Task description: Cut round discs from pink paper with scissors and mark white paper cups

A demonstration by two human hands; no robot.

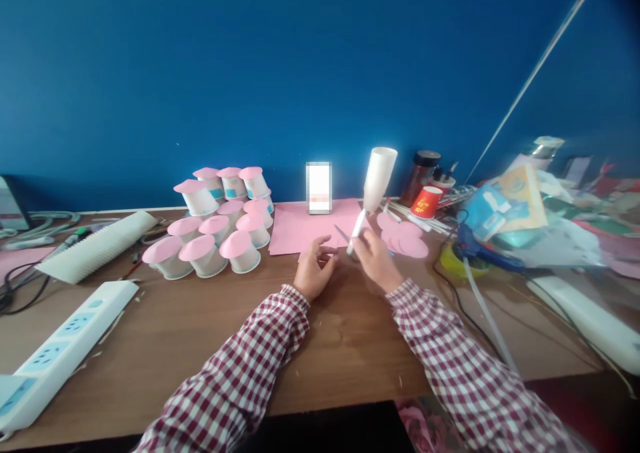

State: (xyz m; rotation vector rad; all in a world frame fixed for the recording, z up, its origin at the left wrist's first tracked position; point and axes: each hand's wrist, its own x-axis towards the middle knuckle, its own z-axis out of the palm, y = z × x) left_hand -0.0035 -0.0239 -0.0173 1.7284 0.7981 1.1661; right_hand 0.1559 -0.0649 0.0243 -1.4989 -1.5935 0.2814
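My right hand (376, 258) is closed on a slim white object (358, 224) that points up, perhaps a handle. A thin dark blade (342, 233) shows just left of its fingers. Beside it, my left hand (316, 268) is held with curved fingers apart and nothing in it, close to the front edge of the pink paper (290, 226). Behind my right hand rises a tall white stack of cups (380, 176). Pink paper discs (407, 238) lie to its right.
White cups with pink cone tops (241, 252) stand in groups at the left. Further left are a stack of white cups on its side (103, 245) and a power strip (65, 346). A red cup (426, 202), dark jar (421, 173) and blue glue gun (487, 250) are at the right.
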